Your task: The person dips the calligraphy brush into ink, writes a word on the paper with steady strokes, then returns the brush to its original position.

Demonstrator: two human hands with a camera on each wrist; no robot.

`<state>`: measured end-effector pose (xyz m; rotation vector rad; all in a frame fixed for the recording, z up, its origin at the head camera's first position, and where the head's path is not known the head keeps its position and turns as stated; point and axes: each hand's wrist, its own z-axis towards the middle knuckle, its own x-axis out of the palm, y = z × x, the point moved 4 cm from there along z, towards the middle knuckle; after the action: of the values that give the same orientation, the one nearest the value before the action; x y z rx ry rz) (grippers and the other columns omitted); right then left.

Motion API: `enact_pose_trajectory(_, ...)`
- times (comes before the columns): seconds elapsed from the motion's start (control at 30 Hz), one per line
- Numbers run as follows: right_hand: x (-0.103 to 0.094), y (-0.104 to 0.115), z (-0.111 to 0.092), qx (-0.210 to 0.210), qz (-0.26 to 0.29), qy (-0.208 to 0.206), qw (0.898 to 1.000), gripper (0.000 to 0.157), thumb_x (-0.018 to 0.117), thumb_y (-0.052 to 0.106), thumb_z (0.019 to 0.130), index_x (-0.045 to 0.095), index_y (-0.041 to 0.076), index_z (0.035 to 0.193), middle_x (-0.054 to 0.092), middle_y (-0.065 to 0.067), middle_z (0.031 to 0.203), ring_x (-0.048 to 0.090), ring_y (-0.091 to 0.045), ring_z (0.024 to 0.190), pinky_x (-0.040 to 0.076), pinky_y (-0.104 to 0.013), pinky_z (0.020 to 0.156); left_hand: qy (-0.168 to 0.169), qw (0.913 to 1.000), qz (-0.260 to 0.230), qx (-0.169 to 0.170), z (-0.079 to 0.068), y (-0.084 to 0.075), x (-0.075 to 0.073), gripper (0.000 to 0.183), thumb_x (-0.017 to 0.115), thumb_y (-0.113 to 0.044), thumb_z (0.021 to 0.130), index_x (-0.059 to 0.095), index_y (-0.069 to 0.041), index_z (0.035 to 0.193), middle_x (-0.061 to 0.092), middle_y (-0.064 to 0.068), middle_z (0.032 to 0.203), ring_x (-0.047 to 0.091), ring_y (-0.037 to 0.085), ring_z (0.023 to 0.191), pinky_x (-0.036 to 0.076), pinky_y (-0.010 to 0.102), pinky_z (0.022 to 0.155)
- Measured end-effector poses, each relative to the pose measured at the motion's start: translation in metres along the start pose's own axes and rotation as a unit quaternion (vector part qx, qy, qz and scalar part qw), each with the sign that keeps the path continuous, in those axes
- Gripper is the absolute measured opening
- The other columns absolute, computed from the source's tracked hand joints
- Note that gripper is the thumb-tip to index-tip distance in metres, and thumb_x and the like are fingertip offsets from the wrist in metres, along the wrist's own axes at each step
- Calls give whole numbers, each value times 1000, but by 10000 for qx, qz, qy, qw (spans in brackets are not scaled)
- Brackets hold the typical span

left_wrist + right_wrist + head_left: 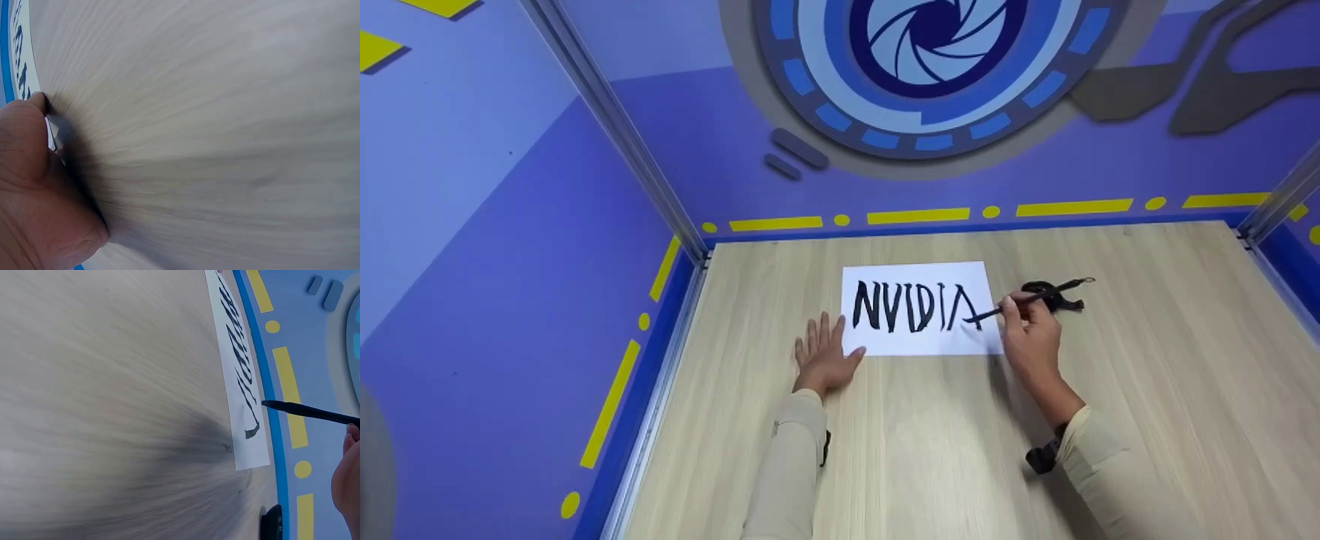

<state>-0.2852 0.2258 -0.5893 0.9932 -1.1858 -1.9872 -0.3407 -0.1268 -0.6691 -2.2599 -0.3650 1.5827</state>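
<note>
A white sheet of paper (919,345) lies on the table, with "NVIDIA" in black brush strokes across it. My right hand (1033,337) pinches a slim black brush (1067,286) with a small loop at its top end. The brush's tip is over the last letter; in the right wrist view the brush (309,412) looks lifted off the paper (247,455). Flat at the sheet's lower left corner, my left hand (826,356) has its fingers spread and its thumb on the paper's edge. In the left wrist view only the thumb side of that hand (39,185) shows.
Behind my right hand sits a black rounded object (1069,303), partly hidden, its kind unclear. The wooden table (922,450) meets a blue-purple printed wall (690,150) at the back and left. Dark bands (1042,455) circle both wrists.
</note>
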Motion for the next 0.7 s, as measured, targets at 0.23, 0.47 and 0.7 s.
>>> enact_pose_trajectory(0.23,0,1,-2,-51,162,-38,9998,23,63,22,109,72,1,112,75,-16,103,60,0,90,45,-13,73,-65,9997,-244,79,-6,-4,-4,82,43,-63,108,8,-29,174,-14,6,183,-18,35,169,-13,65,133)
enact_pose_trajectory(0.47,2,1,-2,-156,166,-156,9996,20,64,17,108,72,-1,109,75,-17,102,60,0,88,45,-13,76,47,10000,-70,7,0,-1,0,84,41,-67,107,3,-33,174,-19,2,182,-22,32,168,-13,63,134)
enact_pose_trajectory(0.7,0,1,-2,-222,137,-353,9990,19,65,14,107,73,-3,109,74,-19,105,59,5,89,45,-12,83,8,10000,27,-13,2,2,1,84,40,-70,106,2,-35,173,-18,1,182,-20,32,169,-11,64,134)
